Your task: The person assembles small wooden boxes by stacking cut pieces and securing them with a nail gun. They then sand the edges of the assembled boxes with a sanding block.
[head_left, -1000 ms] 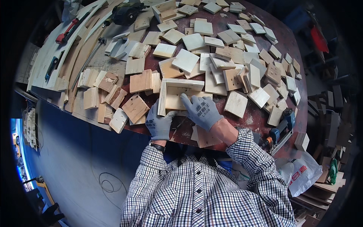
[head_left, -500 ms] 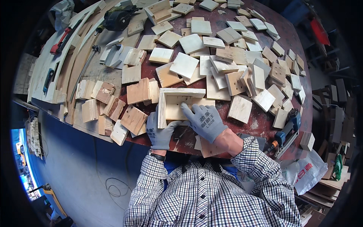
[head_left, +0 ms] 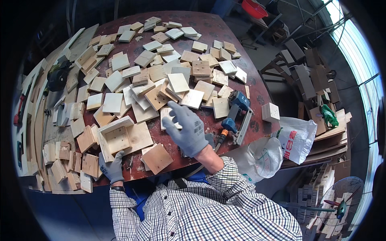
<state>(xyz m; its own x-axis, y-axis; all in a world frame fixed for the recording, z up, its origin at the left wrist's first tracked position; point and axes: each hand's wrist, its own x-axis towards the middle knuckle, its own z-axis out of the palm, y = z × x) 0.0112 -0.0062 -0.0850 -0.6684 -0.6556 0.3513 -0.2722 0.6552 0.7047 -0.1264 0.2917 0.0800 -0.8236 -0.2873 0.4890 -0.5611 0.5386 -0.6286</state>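
My left hand (head_left: 112, 168), in a grey glove, grips the near edge of a small open wooden box (head_left: 105, 148), its thumb bent over the rim. The box rests tilted among loose boards on the table. My right hand (head_left: 186, 130), also gloved, is raised to the right of the box with its fingers apart and nothing in them. Partly hidden behind those fingers lies a pale wooden block (head_left: 165, 114). A blue nail gun (head_left: 238, 105) lies to the right of that hand. Near the table's front edge sits a square brown board (head_left: 157, 158).
Many loose wooden blocks (head_left: 115, 81) cover the dark red table (head_left: 189, 19). At the left lie long planks (head_left: 37, 120) and a black power tool (head_left: 58, 75). White plastic bags (head_left: 295, 138) hang by the right edge, near a standing fan (head_left: 341, 209).
My view has swung to the right. The right hand has come out of the box and moved right, fingers spreading. My left hand stays on the box, which has tilted.
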